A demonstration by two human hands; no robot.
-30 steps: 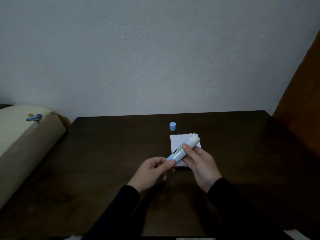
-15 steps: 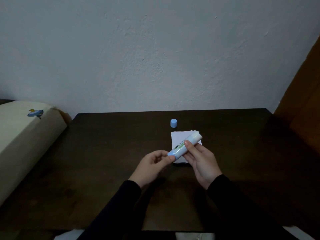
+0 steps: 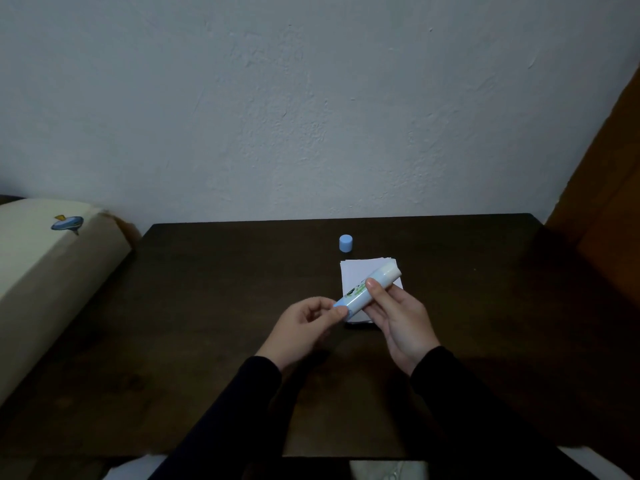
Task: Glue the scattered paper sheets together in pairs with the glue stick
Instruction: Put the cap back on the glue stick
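Observation:
A white and light-blue glue stick (image 3: 367, 288) is held slantwise above the dark table (image 3: 214, 306), its uncapped end pointing up and right. My right hand (image 3: 398, 320) grips the tube's body from below, thumb on top. My left hand (image 3: 304, 323) pinches the blue base end of the tube between thumb and fingers. Its light-blue cap (image 3: 346, 243) stands on the table farther back. A small stack of white paper sheets (image 3: 356, 271) lies under the glue stick, partly hidden by the tube and my right hand.
A cream-coloured padded object (image 3: 45, 271) with a small blue print leans at the table's left edge. A brown wooden panel (image 3: 609, 188) stands at the right. A grey wall backs the table.
The view has shifted slightly. Both hands stay on the glue stick in nearly the same place, my left fingers still at its base.

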